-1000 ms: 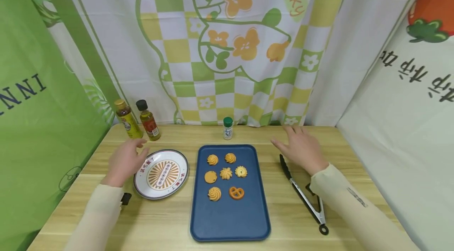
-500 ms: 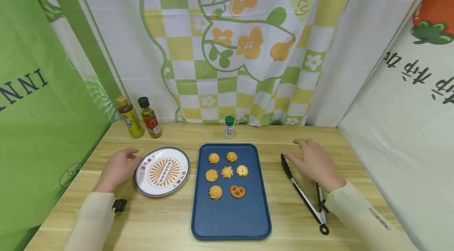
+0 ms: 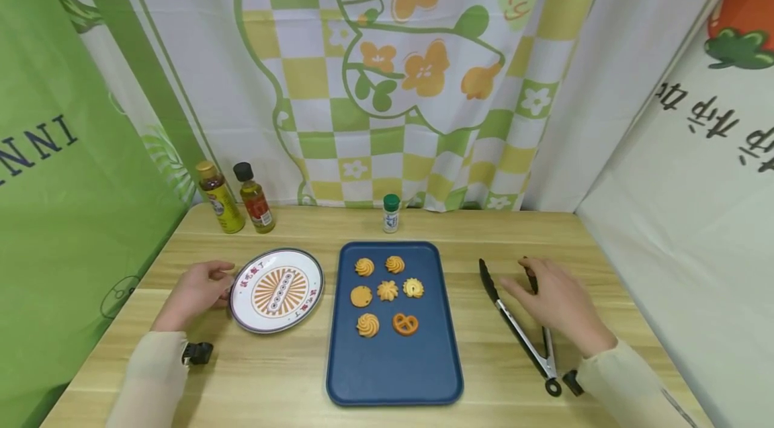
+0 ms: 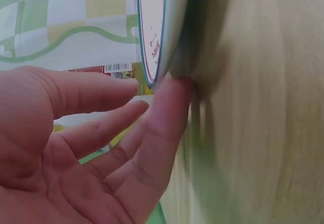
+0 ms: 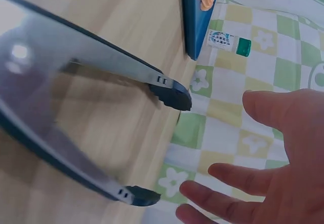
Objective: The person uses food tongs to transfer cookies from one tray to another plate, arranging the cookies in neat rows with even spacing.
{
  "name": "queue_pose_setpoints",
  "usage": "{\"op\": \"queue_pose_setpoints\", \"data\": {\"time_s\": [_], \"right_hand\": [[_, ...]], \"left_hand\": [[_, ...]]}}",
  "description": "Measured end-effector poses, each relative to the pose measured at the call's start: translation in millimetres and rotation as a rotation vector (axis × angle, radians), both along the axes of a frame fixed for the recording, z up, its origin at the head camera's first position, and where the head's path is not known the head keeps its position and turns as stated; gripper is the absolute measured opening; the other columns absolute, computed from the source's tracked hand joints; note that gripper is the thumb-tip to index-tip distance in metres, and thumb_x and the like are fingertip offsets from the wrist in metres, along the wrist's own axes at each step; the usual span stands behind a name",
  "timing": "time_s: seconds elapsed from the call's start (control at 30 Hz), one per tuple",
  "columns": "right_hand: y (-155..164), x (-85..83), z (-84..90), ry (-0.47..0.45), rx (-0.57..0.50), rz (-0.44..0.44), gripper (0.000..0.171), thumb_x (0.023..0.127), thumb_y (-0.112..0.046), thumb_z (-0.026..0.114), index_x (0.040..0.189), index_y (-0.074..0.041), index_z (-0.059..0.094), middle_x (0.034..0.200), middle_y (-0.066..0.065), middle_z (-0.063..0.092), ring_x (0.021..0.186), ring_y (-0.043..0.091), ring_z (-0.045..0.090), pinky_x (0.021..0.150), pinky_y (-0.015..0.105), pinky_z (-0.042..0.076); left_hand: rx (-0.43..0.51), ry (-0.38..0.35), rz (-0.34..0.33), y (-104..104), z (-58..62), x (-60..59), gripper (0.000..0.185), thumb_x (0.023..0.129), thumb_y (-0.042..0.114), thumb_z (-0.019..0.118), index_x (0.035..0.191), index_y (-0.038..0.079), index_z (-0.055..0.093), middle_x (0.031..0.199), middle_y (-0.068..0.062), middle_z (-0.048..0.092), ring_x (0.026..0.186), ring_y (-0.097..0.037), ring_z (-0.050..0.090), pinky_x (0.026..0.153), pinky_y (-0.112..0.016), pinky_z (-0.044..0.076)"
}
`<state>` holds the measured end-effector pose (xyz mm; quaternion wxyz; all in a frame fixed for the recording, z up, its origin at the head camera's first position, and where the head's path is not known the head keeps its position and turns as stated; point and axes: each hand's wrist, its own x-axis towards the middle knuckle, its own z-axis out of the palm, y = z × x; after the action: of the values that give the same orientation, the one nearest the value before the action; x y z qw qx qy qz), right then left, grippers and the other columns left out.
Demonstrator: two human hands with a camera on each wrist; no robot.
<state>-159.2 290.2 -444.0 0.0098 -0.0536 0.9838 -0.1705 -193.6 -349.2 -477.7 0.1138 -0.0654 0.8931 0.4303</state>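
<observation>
**A:** Where is your left hand (image 3: 196,290)?

**B:** It lies on the wooden table (image 3: 290,374) at the nine o'clock edge of the patterned plate (image 3: 277,290). In the left wrist view your fingertips (image 4: 172,95) meet the plate's rim (image 4: 169,31) from below, with the fingers nearly straight and not wrapped round it. The hand is relaxed, touching and not gripping.

**A:** And your right hand (image 3: 559,304)?

**B:** It hovers over the metal tongs (image 3: 520,334), which lie on the table at three o'clock of the blue tray (image 3: 393,374). The tongs' black tips point toward twelve o'clock and their ringed hinge sits near your wrist. From the head camera your palm covers one arm of the tongs. The right wrist view shows your fingers (image 5: 238,176) spread and straight, with both tong arms (image 5: 101,67) clear of them. So the hand looks released, though I can't be sure whether the palm brushes the tongs.

**A:** What else is about?

**B:** Seven cookies (image 3: 387,291) sit in the tray's far half. A small green-capped shaker (image 3: 391,213) stands at the tray's twelve o'clock. Two sauce bottles (image 3: 236,198) stand at the plate's eleven o'clock, against the curtain (image 3: 423,78).
</observation>
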Motion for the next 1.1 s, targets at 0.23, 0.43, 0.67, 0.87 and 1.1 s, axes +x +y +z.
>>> {"op": "queue_pose_setpoints", "data": {"time_s": [0.23, 0.43, 0.67, 0.87, 1.1], "right_hand": [[13.2, 13.5, -7.4, -0.015, 0.023, -0.059, 0.097, 0.108, -0.072, 0.058, 0.157, 0.012, 0.051, 0.143, 0.045, 0.061, 0.128, 0.064, 0.060, 0.102, 0.081, 0.056], [19.6, 21.9, -15.0, -0.093, 0.029, -0.115, 0.114, 0.103, -0.079, 0.059, 0.161, 0.018, 0.039, 0.155, 0.054, 0.042, 0.139, 0.072, 0.045, 0.109, 0.087, 0.050], [19.5, 32.0, -21.0, -0.172, 0.005, -0.147, 0.132, 0.099, -0.082, 0.064, 0.162, 0.026, 0.023, 0.159, 0.059, 0.028, 0.141, 0.078, 0.038, 0.111, 0.089, 0.048], [18.3, 34.0, -27.1, -0.269, 0.006, -0.143, 0.137, 0.097, -0.085, 0.063, 0.159, 0.030, 0.023, 0.156, 0.061, 0.028, 0.135, 0.077, 0.048, 0.106, 0.082, 0.056], [15.5, 36.1, -33.3, -0.316, -0.002, -0.146, 0.136, 0.096, -0.086, 0.063, 0.159, 0.028, 0.026, 0.155, 0.058, 0.034, 0.139, 0.074, 0.048, 0.108, 0.084, 0.052]], "left_hand": [[0.079, -0.046, -0.013, -6.5, -4.5, 0.7, 0.052, 0.114, 0.006, 0.053, 0.158, -0.021, 0.043, 0.145, -0.043, 0.060, 0.096, -0.017, 0.073, 0.084, -0.032, 0.074], [0.125, -0.082, -0.010, -8.1, -6.1, 0.4, 0.053, 0.114, 0.003, 0.055, 0.160, -0.020, 0.042, 0.149, -0.044, 0.057, 0.097, -0.016, 0.074, 0.084, -0.031, 0.074], [0.121, -0.081, -0.028, -10.0, -5.5, 2.9, 0.053, 0.112, 0.001, 0.055, 0.159, -0.021, 0.042, 0.150, -0.044, 0.056, 0.097, -0.016, 0.074, 0.084, -0.031, 0.074], [0.135, -0.093, -0.035, -14.5, -6.1, 4.5, 0.052, 0.112, -0.002, 0.054, 0.158, -0.022, 0.041, 0.136, -0.039, 0.065, 0.097, -0.016, 0.073, 0.084, -0.032, 0.074], [0.162, -0.103, -0.024, -17.4, -7.7, 4.1, 0.051, 0.112, -0.004, 0.055, 0.158, -0.022, 0.041, 0.125, -0.028, 0.069, 0.097, -0.014, 0.073, 0.085, -0.032, 0.075]]}}
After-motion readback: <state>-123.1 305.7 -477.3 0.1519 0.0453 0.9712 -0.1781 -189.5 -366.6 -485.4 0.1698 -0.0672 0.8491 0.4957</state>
